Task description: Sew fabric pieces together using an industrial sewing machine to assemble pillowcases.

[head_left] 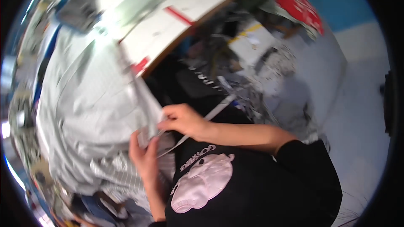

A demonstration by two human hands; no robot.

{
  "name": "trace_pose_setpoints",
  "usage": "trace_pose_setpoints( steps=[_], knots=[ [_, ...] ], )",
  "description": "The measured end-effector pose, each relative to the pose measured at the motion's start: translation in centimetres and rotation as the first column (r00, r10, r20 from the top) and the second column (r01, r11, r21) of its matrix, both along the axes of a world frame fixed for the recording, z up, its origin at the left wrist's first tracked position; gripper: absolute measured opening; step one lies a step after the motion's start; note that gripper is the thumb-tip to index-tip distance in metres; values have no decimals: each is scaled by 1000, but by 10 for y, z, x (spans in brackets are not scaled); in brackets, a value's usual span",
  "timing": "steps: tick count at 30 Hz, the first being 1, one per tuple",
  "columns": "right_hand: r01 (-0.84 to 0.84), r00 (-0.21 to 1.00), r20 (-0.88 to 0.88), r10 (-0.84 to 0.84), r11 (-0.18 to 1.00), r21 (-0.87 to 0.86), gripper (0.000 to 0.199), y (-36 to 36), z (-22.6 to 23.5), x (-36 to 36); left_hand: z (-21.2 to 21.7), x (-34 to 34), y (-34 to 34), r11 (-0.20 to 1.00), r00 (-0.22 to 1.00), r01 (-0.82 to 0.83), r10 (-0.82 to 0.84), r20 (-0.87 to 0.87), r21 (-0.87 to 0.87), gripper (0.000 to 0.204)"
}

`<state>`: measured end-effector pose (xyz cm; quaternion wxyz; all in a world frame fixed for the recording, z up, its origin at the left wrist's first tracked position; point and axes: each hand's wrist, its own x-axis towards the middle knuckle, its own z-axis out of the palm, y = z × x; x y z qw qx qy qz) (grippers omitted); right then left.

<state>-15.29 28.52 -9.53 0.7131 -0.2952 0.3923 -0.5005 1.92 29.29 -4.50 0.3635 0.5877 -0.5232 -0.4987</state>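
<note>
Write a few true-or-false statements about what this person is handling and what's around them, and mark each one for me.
1. The right hand is at the edge of the grey cloth. True.
2. The left hand is far from the right hand. False: the two are close together.
3. A pale strip passes beneath the right wrist. True.
4. The tape marks on the white table are green. False: they are red.
5. The person's shirt is mostly black. True.
</note>
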Motion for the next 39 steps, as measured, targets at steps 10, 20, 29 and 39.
trace_pose_setpoints(
  steps=[10,20,29,39],
  knots=[
    [-70,964,265,25,984,163,13,11,6,-22,-18,100,-17,938,945,-250,290,152,-240,20],
    [-139,985,126,118,976,169,15,23,14,-45,97,29,21,949,907,82,55,-417,304,23],
    [-107,993,67,100,987,116,33,32,8,-47,36,-42,28,695,851,464,-178,-495,548,24],
    [-156,986,-49,160,985,71,40,25,19,-49,74,-11,36,878,973,174,-82,-218,447,34]
  ],
)
